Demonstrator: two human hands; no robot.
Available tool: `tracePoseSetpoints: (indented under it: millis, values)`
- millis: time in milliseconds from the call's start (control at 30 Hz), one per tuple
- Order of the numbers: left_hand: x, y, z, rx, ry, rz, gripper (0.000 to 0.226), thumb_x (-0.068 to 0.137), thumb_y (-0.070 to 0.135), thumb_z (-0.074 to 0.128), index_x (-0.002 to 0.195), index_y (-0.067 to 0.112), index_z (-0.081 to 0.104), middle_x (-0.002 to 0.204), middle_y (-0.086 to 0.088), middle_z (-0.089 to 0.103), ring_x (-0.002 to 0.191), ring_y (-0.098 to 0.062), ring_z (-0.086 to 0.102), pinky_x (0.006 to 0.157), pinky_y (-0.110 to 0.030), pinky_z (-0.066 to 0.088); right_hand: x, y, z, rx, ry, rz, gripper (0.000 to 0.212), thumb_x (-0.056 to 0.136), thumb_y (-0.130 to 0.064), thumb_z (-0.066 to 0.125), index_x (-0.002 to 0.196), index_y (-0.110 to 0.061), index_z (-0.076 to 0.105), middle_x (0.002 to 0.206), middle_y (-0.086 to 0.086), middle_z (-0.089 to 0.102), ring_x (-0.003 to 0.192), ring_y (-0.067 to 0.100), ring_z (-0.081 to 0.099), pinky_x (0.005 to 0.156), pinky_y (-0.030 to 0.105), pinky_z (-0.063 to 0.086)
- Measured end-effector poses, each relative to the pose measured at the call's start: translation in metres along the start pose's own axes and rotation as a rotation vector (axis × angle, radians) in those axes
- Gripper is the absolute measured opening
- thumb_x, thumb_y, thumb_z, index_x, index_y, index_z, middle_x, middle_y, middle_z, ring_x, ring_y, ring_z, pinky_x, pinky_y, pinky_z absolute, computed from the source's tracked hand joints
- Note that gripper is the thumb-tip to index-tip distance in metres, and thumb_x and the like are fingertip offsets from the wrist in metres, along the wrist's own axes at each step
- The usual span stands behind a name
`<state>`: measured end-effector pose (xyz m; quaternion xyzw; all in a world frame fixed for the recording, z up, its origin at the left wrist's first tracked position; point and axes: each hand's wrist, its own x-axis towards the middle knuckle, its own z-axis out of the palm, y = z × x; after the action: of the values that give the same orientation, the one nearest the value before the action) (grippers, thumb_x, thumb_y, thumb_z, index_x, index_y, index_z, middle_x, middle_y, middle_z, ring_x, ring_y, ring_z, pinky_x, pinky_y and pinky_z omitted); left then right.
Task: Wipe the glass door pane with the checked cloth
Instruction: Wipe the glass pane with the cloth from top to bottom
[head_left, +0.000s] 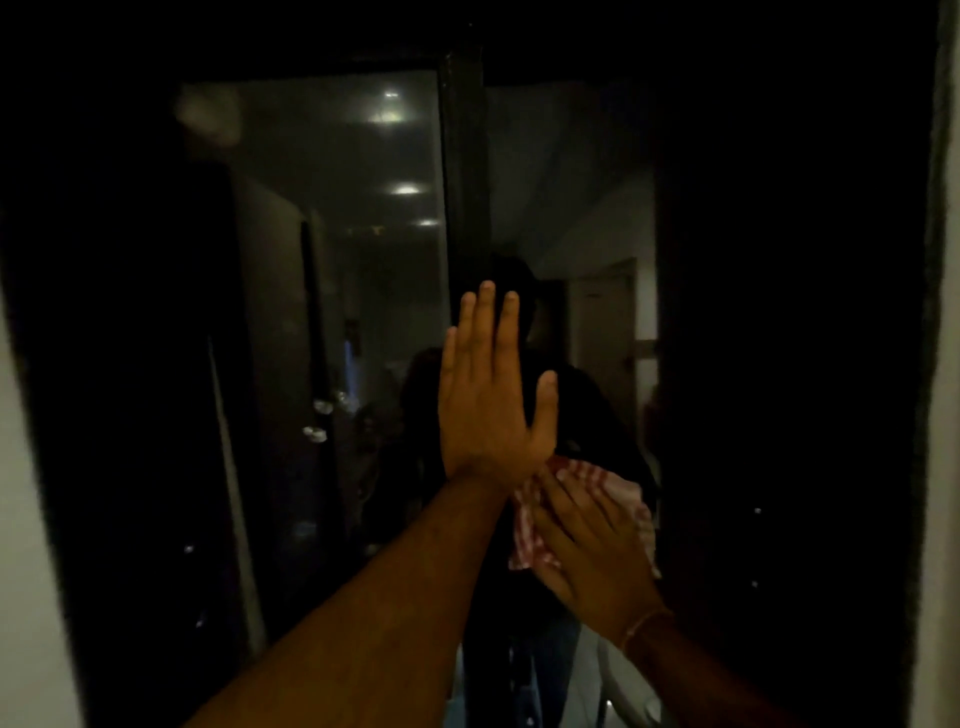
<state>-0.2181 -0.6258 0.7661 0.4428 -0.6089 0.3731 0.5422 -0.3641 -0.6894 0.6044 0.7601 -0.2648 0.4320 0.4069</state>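
Pressing flat against the glass door pane (582, 218), my right hand (587, 540) has the checked cloth (597, 480) pinned beneath its palm and spread fingers; nothing is pinched, the hand simply lies open over the fabric. That cloth is red-and-white checked, rumpled, and shows above the fingers and to their left, with one corner hanging down below the heel of my other hand. A thin thread bracelet (644, 626) circles the right wrist.

My left hand (491, 400) is just above and to the left of the cloth, fingers straight and close together, thumb out to the side, palm laid against the door with nothing in it. Its fingers overlap the dark vertical door frame (465, 171), which runs straight up from there and splits the view. Its wrist crosses in front of the cloth's upper left edge and hides part of it.

Left of that frame, a second pane (343, 208) is hazy and carries bright ceiling light reflections (405, 189). Directly behind the cloth, the glass shows a dim reflected figure, too dark to make out. Pale wall (943, 364) edges the scene far to the right of the cloth, and again far to the left. Everything else is too dark to read.
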Motion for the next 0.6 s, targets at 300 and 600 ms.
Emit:
tracePoseSetpoints:
  millis: [300,600]
  values:
    - [-0.016,-0.034,-0.085,0.127,-0.169,0.17,0.077,0.107,0.042,0.051,0.176,0.023,0.025,0.187,-0.008,0.016,0.17,-0.033,0.025,0.132,-0.056,0.028,0.077,-0.025,-0.011,0.123,0.137,0.582,0.074,0.089,-0.027,0.04,0.158,0.0,0.048,0.168,0.026,0.041,0.153,0.041,0.04,0.122,0.058,0.031]
    - [-0.006,-0.182,-0.248,0.672,0.069,-0.314,0.079,0.104,0.04,0.042,0.176,0.015,0.026,0.186,-0.015,0.014,0.172,-0.035,0.014,0.138,-0.059,0.009,0.252,-0.027,-0.058,0.494,0.415,0.425,0.071,0.108,-0.031,0.047,0.173,-0.022,0.019,0.177,0.012,0.026,0.165,0.036,0.025,0.136,0.056,0.017]
